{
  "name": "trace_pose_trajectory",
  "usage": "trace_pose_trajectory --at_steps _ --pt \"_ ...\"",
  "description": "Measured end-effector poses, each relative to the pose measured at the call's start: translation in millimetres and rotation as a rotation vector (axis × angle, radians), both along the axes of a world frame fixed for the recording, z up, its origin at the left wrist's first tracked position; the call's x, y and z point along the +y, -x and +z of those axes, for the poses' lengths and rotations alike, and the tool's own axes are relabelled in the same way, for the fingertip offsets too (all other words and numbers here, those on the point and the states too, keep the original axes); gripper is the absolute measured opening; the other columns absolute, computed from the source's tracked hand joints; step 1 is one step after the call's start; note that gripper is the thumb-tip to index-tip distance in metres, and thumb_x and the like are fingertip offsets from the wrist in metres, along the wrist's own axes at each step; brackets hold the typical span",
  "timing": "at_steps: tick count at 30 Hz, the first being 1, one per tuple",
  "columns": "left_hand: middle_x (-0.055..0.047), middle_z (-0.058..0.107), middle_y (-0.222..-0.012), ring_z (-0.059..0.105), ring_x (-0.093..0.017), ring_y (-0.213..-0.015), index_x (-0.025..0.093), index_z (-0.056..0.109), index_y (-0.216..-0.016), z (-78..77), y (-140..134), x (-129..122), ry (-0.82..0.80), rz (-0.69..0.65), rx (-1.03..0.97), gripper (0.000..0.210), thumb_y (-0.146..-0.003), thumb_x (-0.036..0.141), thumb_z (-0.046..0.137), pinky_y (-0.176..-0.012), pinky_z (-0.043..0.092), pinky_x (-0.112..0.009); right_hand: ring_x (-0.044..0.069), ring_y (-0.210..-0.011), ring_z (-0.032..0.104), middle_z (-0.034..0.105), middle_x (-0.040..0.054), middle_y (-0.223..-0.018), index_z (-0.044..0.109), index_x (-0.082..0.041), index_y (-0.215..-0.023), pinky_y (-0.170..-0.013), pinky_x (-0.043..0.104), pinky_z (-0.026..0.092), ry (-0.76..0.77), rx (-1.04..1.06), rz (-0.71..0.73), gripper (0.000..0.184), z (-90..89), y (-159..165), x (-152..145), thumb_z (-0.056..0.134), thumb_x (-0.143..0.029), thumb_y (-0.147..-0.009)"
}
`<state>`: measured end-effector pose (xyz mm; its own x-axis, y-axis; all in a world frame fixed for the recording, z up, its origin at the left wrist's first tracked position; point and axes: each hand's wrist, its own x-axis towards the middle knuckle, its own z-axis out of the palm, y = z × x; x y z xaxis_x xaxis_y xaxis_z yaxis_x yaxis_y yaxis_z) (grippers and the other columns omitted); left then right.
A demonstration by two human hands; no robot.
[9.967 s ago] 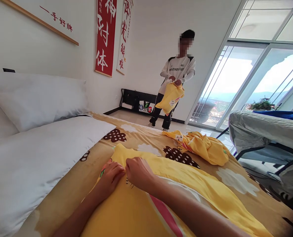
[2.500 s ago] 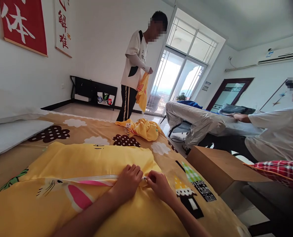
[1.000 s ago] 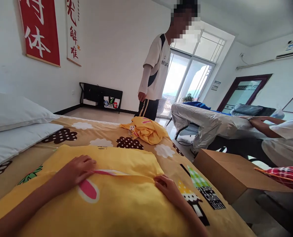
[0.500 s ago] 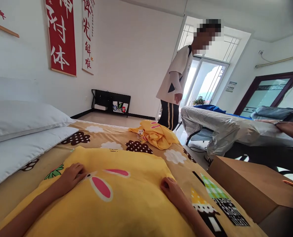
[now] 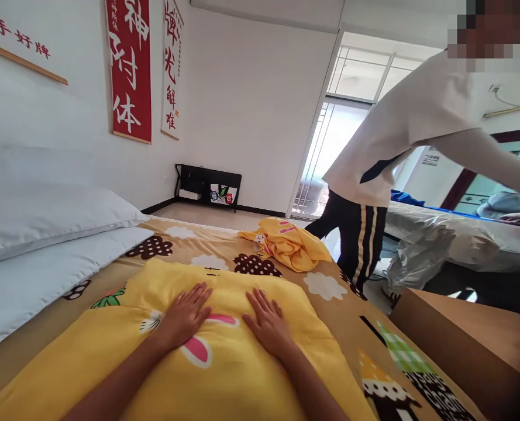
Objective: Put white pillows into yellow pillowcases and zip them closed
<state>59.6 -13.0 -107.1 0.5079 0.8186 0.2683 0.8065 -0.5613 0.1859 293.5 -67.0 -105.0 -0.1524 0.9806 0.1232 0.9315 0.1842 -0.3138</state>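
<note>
Head view: left hand [image 5: 181, 320] and right hand [image 5: 269, 325] flat on near yellow rabbit-print cloth [image 5: 237, 374].
Fingers of both slightly spread.

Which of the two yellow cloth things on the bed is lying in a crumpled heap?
The farther one: the bunched yellow cloth near the far edge of the bed. The nearer yellow cover is spread out beneath the left hand and right hand.
</note>
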Motion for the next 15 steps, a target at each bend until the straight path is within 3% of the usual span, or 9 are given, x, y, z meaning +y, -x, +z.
trace_pose_trajectory --at_steps 2,5,7,11,15 --pt "-0.006 0.028 -0.154 0.026 -0.022 -0.143 0.032 0.030 -0.148 -20.3 41 6 0.023 0.030 -0.005 0.052 -0.098 0.048 0.028 -0.114 0.021 -0.049 0.019 -0.146 0.011 0.016 0.0011 -0.158 0.025 -0.030 -0.150 -0.117 0.046 0.008 0.020 -0.055 -0.065 0.063 -15.5 -42 -10 0.027 -0.059 -0.094" --pt "-0.004 0.024 -0.155 0.022 -0.027 -0.143 0.034 0.029 -0.147 -39.1 114 11 0.088 0.226 0.001 0.054 -0.096 0.052 0.028 -0.112 0.020 -0.055 0.019 -0.145 0.014 0.016 0.0003 -0.158 0.022 -0.032 -0.150 -0.116 0.048 0.012 0.057 -0.107 -0.244 0.063 -36.6 -108 -29 0.028 -0.058 -0.093" --pt "-0.004 0.021 -0.156 0.022 -0.030 -0.143 0.033 0.025 -0.149 -48.4 149 13 0.122 0.337 -0.017 0.057 -0.095 0.053 0.029 -0.111 0.023 -0.056 0.020 -0.145 0.018 0.018 0.0003 -0.158 0.020 -0.032 -0.151 -0.115 0.048 0.016 0.050 -0.105 -0.336 0.064 -49.4 -134 -37 0.029 -0.057 -0.092" --pt "-0.004 0.019 -0.157 0.022 -0.030 -0.143 0.030 0.024 -0.150 -60.8 168 13 0.138 0.394 -0.054 0.061 -0.094 0.054 0.027 -0.110 0.027 -0.056 0.019 -0.144 0.020 0.022 0.0012 -0.157 0.020 -0.028 -0.151 -0.113 0.046 0.021 0.018 -0.109 -0.380 0.067 -61.4 -141 -38 0.027 -0.057 -0.092" --pt "-0.005 0.028 -0.154 0.027 -0.027 -0.142 0.021 0.033 -0.148 -63.3 185 22 0.169 0.316 -0.047 0.067 -0.091 0.056 0.026 -0.112 0.031 -0.047 0.021 -0.143 0.024 0.027 0.0032 -0.155 0.026 -0.027 -0.150 -0.112 0.046 0.024 0.015 -0.100 -0.385 0.068 -61.2 -153 -44 0.026 -0.058 -0.090"
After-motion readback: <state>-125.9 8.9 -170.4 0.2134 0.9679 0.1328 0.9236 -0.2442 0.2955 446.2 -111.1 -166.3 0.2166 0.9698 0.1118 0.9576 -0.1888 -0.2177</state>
